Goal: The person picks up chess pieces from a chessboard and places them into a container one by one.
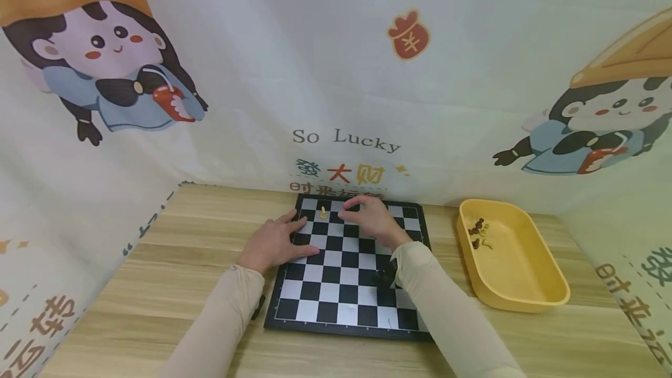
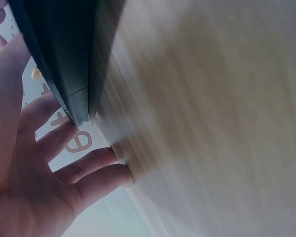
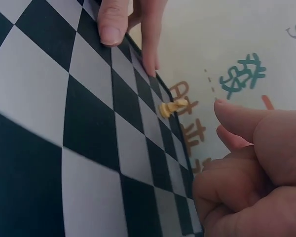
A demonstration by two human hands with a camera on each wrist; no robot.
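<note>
A black-and-white chessboard (image 1: 348, 259) lies on the wooden table. One small yellow chess piece (image 1: 322, 213) stands near its far left corner; the right wrist view shows the same piece (image 3: 171, 107) close to the far edge. My left hand (image 1: 275, 242) rests over the board's left edge, fingers spread, thumb on the squares. In the left wrist view, its fingers (image 2: 101, 180) reach past the board's dark side. Over the far rows, right of the piece, is my right hand (image 1: 371, 220). Its thumb and forefinger are bent with a gap between, and nothing shows between them.
To the right of the board stands a yellow plastic tub (image 1: 517, 255) with several dark and yellow chess pieces (image 1: 479, 234) at its left end. A printed cloth (image 1: 336, 74) hangs behind the table (image 1: 210, 220) and along its sides.
</note>
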